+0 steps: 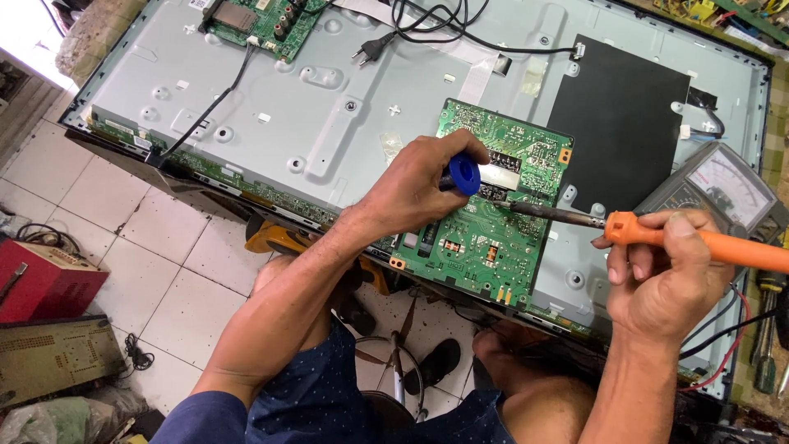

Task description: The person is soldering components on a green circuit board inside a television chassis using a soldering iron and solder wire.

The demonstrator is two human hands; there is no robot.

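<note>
soldering step, judging by the grips: right hand (666,275) clamps iron (625,226), tip on green board (493,210) at panel's (329,107) near edge; left hand (427,181) grips blue tool (464,174); next wants steady tip.

Orange soldering iron (699,240), green circuit board (493,222), blue spool (464,174).

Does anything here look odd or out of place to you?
Nothing looks damaged or spilled. The oddest thing is a loose power plug lying on the bare metal back of the opened television. The right hand holds an orange soldering iron to the green circuit board; the left hand holds a blue tool.
</note>
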